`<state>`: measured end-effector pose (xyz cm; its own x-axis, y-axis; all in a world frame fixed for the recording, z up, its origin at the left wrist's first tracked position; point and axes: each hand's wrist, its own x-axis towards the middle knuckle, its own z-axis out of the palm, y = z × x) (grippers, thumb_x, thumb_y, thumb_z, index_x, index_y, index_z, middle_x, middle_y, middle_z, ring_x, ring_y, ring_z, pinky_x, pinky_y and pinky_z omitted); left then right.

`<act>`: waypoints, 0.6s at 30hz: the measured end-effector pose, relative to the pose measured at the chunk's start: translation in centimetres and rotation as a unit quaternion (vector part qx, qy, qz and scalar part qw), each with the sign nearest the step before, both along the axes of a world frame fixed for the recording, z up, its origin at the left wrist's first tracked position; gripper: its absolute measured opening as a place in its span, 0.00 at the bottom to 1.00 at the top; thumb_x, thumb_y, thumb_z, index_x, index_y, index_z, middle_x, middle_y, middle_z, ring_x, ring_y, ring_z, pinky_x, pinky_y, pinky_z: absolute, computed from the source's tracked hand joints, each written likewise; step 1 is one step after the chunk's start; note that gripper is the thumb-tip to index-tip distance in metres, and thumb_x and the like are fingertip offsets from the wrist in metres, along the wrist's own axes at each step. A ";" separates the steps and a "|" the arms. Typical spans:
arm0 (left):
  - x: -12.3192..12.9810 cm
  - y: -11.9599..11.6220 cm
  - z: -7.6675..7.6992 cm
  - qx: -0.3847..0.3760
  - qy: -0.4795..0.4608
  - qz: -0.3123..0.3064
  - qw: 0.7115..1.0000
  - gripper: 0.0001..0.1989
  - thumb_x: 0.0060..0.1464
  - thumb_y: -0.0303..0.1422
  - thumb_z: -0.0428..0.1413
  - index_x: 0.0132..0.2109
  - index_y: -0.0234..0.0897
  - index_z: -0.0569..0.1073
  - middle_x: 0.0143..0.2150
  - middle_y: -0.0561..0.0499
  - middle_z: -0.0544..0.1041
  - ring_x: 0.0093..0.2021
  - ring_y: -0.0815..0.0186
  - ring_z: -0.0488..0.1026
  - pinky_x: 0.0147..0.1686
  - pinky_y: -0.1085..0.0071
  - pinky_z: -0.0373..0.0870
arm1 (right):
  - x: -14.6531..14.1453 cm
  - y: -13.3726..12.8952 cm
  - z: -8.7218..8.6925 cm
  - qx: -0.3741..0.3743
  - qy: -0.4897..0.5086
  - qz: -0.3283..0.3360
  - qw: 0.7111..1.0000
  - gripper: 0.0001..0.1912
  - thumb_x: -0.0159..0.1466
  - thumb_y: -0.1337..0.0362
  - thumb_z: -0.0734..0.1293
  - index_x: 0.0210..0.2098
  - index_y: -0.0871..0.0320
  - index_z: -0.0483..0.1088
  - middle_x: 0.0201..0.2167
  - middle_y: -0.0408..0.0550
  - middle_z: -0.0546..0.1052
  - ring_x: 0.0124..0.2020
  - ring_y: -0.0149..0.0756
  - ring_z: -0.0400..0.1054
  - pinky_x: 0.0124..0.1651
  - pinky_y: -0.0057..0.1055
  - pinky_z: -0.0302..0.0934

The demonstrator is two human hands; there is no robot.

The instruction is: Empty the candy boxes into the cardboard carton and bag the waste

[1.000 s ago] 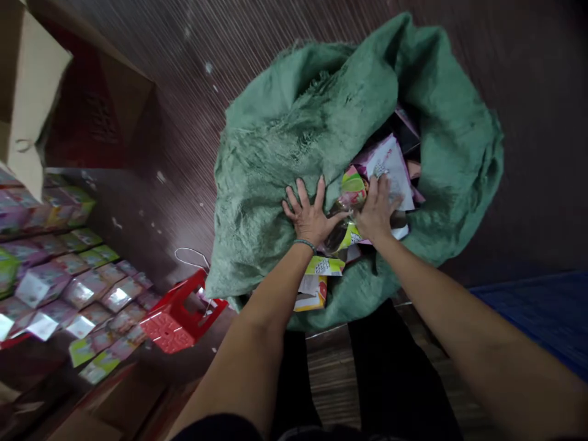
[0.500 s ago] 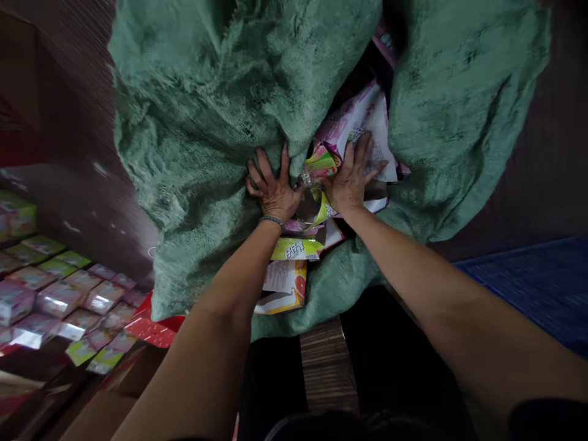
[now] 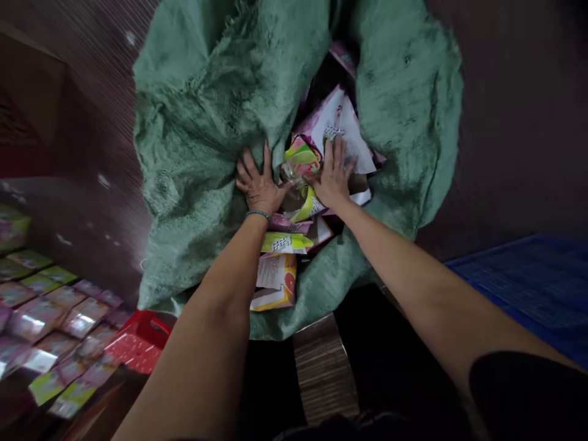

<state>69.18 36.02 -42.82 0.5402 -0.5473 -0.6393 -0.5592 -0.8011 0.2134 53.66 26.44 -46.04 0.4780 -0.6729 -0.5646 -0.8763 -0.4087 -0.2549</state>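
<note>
Flattened cartons (image 3: 279, 271) fill the mouth of a green sack (image 3: 193, 153), which lies before your dark-clad legs (image 3: 372, 343). Your left hand (image 3: 263, 191), wrist circled by a bracelet (image 3: 258, 214), is open on the sack's cloth, fingers fanned, the thumb reaching over clear plastic (image 3: 294, 177). Your right hand (image 3: 334, 177) is open too, palm down, its fingertips on a white carton (image 3: 342, 122); neither hand grips anything that can be made out.

The sack's folds rise on both sides of the cartons, leaving a dark gap above the white one. Its near edge droops close to your legs, and its far edge runs out of view. Dark floor (image 3: 509, 135) stretches past the right edge, down to a blue surface (image 3: 519, 288). At lower left, a red basket (image 3: 138, 343) sits just beside the sack, partly behind your left arm; rows of wrapped boxes (image 3: 64, 312) lie beyond, and a large box (image 3: 27, 104) stands at upper left.

Compared with half a second ago, the sack looks smaller, more of the basket shows, and both hands remain planted in nearly the same spots.
</note>
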 end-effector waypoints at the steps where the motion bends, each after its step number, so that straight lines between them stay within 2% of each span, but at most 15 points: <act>1: 0.7 0.3 0.7 -0.003 0.006 -0.008 1.000 0.59 0.55 0.61 0.64 0.81 0.41 0.47 0.82 0.37 0.36 0.78 0.31 0.36 0.73 0.35 0.42 | -0.8 0.5 1.4 -0.002 -0.021 0.000 1.000 0.42 0.75 0.58 0.62 0.79 0.68 0.40 0.79 0.64 0.38 0.80 0.52 0.30 0.78 0.63 0.31; 4: 3.4 1.6 3.0 -0.021 0.041 -0.031 0.998 0.67 0.45 0.59 0.71 0.81 0.42 0.46 0.81 0.32 0.40 0.76 0.30 0.45 0.72 0.36 0.49 | -4.5 3.9 6.5 -0.051 -0.085 0.018 0.995 0.36 0.77 0.56 0.55 0.79 0.66 0.45 0.78 0.63 0.48 0.80 0.48 0.37 0.78 0.59 0.38; 6: 5.4 2.8 5.0 -0.049 0.070 -0.043 0.995 0.72 0.41 0.56 0.75 0.81 0.40 0.43 0.80 0.29 0.44 0.76 0.31 0.49 0.72 0.38 0.51 | -7.5 7.1 9.6 -0.073 -0.089 0.055 0.992 0.35 0.77 0.52 0.56 0.76 0.65 0.53 0.76 0.65 0.55 0.79 0.51 0.41 0.78 0.59 0.38; 8: 7.2 4.5 7.3 -0.100 0.080 -0.061 0.990 0.75 0.39 0.55 0.76 0.81 0.36 0.41 0.79 0.27 0.44 0.77 0.34 0.47 0.73 0.41 0.49 | -9.9 10.0 11.6 -0.053 -0.072 0.108 0.990 0.33 0.76 0.51 0.59 0.74 0.63 0.60 0.74 0.65 0.60 0.78 0.54 0.44 0.76 0.63 0.41; 11: 9.1 7.8 10.6 -0.152 0.004 -0.079 0.985 0.69 0.44 0.56 0.74 0.81 0.35 0.47 0.81 0.29 0.39 0.80 0.39 0.38 0.76 0.46 0.44 | -11.7 12.4 12.7 -0.013 -0.008 0.158 0.987 0.26 0.75 0.54 0.63 0.68 0.57 0.69 0.65 0.62 0.72 0.77 0.56 0.47 0.73 0.69 0.42; 13: 10.1 9.9 12.0 -0.124 -0.090 -0.037 0.988 0.64 0.49 0.56 0.72 0.80 0.36 0.49 0.81 0.30 0.36 0.80 0.37 0.36 0.76 0.43 0.43 | -12.1 13.0 13.0 0.000 0.048 0.163 0.985 0.18 0.75 0.54 0.64 0.56 0.55 0.78 0.52 0.61 0.80 0.77 0.56 0.48 0.73 0.70 0.40; 14: 10.7 10.8 12.4 -0.094 -0.123 0.000 0.988 0.63 0.50 0.55 0.71 0.81 0.35 0.48 0.81 0.28 0.37 0.80 0.35 0.39 0.75 0.40 0.44 | -12.2 13.2 13.2 0.004 0.075 0.152 0.985 0.16 0.75 0.53 0.64 0.48 0.55 0.80 0.47 0.60 0.81 0.75 0.56 0.51 0.74 0.68 0.39; 16: 12.0 12.3 12.4 -0.024 -0.114 0.073 0.991 0.62 0.56 0.50 0.68 0.81 0.30 0.42 0.77 0.21 0.49 0.76 0.32 0.53 0.71 0.39 0.54 | -12.4 13.7 13.8 0.003 0.125 0.104 0.987 0.18 0.76 0.54 0.63 0.38 0.57 0.79 0.42 0.61 0.81 0.70 0.57 0.60 0.75 0.63 0.42; 18: 13.6 13.2 12.2 0.021 -0.054 0.109 0.992 0.51 0.64 0.40 0.61 0.81 0.29 0.42 0.70 0.22 0.65 0.68 0.37 0.68 0.66 0.44 0.65 | -12.5 14.2 14.5 -0.011 0.164 0.015 0.986 0.17 0.76 0.56 0.63 0.41 0.61 0.78 0.43 0.65 0.80 0.60 0.60 0.69 0.70 0.58 0.54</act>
